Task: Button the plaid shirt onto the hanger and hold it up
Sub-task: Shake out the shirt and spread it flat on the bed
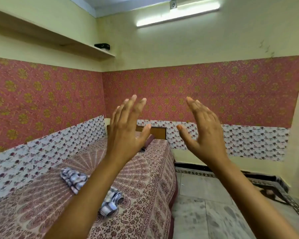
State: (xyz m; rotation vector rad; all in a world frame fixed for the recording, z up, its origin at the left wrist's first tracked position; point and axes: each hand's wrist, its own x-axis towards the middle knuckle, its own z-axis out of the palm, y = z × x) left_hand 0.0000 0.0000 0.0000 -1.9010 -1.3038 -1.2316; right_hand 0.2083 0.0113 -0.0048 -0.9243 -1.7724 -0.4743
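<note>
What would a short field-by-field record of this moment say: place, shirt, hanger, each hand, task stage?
place: bedroom, bed with patterned cover beside a tiled floor
shirt: plaid shirt lies crumpled on the bed, partly hidden by the left forearm
hanger: none visible
left hand: raised, open, empty
right hand: raised, open, empty
task stage: shirt not picked up, buttoning not begun

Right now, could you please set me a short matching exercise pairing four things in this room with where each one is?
Things:
1. plaid shirt
2. left hand
3. tube light
4. dark box

Places:
A. on the wall shelf
B. crumpled on the bed
C. raised in the air, holding nothing
D. high on the wall near the ceiling

Pairs: 1-B, 2-C, 3-D, 4-A
</note>
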